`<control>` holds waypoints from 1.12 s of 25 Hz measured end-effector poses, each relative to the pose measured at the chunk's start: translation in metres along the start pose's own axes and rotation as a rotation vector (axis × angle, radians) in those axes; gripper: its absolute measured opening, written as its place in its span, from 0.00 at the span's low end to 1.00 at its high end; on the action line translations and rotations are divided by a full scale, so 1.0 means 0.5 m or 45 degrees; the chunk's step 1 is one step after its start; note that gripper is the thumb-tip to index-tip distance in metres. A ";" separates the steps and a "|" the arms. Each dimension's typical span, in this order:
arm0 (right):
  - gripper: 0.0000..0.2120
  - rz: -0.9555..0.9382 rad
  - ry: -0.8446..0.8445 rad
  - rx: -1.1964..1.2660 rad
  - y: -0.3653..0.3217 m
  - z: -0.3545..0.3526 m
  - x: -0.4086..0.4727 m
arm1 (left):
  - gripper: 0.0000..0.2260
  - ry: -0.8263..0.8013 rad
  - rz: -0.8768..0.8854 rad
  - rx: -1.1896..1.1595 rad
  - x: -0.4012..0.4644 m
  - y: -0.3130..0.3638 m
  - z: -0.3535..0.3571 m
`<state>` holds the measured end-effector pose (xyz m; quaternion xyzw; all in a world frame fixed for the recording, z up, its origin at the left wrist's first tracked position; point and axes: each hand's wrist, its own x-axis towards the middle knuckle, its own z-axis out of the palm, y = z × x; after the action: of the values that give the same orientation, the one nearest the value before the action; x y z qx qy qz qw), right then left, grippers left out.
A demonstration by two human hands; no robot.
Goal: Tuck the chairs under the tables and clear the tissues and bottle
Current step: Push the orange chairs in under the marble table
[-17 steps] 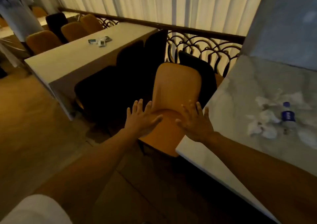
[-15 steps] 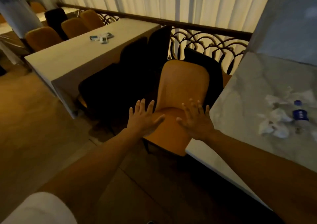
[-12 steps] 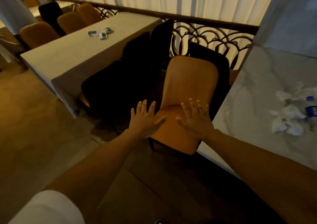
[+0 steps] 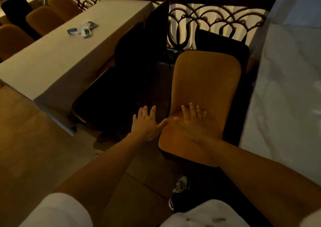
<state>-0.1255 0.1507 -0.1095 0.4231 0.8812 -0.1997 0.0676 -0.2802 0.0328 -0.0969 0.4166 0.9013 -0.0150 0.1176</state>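
An orange chair [image 4: 206, 80] stands beside the white marble table [image 4: 284, 94] on the right, its seat pointing toward me. My right hand [image 4: 194, 124] lies flat, fingers spread, over the seat near the backrest. My left hand [image 4: 147, 124] is spread too, by the seat's left edge, thumb at the rim. A black chair [image 4: 224, 42] stands behind the orange one, against the railing. The tissues and bottle are out of view.
A long beige table [image 4: 73, 53] on the left holds small items [image 4: 83, 29], with dark chairs [image 4: 128, 65] along its near side and orange chairs [image 4: 43, 18] beyond. An iron railing [image 4: 217, 20] and curtains close the back. My shoe [image 4: 180, 188] is on the floor.
The view has tilted down and left, so the tissues and bottle have left the frame. Both spread hands have stayed at the orange chair's seat, which now lies closer under me.
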 end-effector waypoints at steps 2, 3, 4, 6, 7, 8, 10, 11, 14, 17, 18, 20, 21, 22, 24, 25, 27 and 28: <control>0.35 0.046 -0.033 0.114 -0.021 0.012 0.080 | 0.42 -0.039 -0.012 0.030 0.074 -0.014 -0.012; 0.35 0.083 -0.040 0.168 -0.026 0.013 0.105 | 0.42 -0.062 -0.004 0.043 0.104 -0.016 -0.018; 0.35 0.121 -0.036 0.214 -0.028 0.011 0.127 | 0.41 -0.081 0.004 0.050 0.132 -0.015 -0.026; 0.35 0.229 -0.019 0.300 -0.027 0.001 0.169 | 0.41 -0.127 0.049 0.051 0.206 -0.003 -0.044; 0.36 0.288 -0.017 0.339 -0.024 -0.004 0.185 | 0.41 -0.150 0.084 0.047 0.241 0.007 -0.050; 0.38 0.345 -0.012 0.384 -0.022 -0.007 0.205 | 0.42 -0.176 0.132 0.041 0.277 0.019 -0.056; 0.41 0.453 -0.001 0.459 -0.018 -0.012 0.252 | 0.43 -0.224 0.257 0.033 0.353 0.047 -0.062; 0.43 0.513 0.009 0.478 -0.015 -0.017 0.276 | 0.43 -0.243 0.333 0.024 0.391 0.061 -0.064; 0.44 0.674 0.064 0.522 -0.007 -0.028 0.346 | 0.41 -0.280 0.602 -0.047 0.508 0.103 -0.073; 0.44 0.865 0.141 0.624 -0.003 -0.042 0.418 | 0.37 -0.279 0.929 -0.075 0.636 0.140 -0.080; 0.44 0.947 0.168 0.672 -0.005 -0.048 0.437 | 0.35 -0.307 1.062 -0.065 0.676 0.154 -0.082; 0.44 1.085 0.217 0.742 -0.016 -0.062 0.467 | 0.32 -0.361 1.283 -0.032 0.739 0.177 -0.093; 0.44 1.115 0.232 0.776 -0.027 -0.071 0.478 | 0.31 -0.375 1.353 -0.021 0.761 0.180 -0.100; 0.45 1.146 0.264 0.822 -0.033 -0.077 0.491 | 0.30 -0.386 1.428 -0.009 0.785 0.187 -0.110; 0.46 1.208 0.354 0.932 -0.041 -0.092 0.510 | 0.28 -0.394 1.547 0.010 0.822 0.207 -0.126; 0.46 1.226 0.391 0.977 -0.042 -0.101 0.516 | 0.28 -0.408 1.583 0.000 0.838 0.218 -0.130; 0.46 1.215 0.428 1.019 -0.031 -0.111 0.524 | 0.27 -0.384 1.645 -0.029 0.854 0.243 -0.146; 0.47 1.207 0.438 1.040 -0.027 -0.111 0.528 | 0.27 -0.348 1.668 -0.044 0.859 0.252 -0.157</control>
<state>-0.3001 0.3556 -0.1311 0.7838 0.4502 -0.3967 -0.1601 -0.4692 0.4461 -0.1080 0.8702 0.4391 0.0214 0.2224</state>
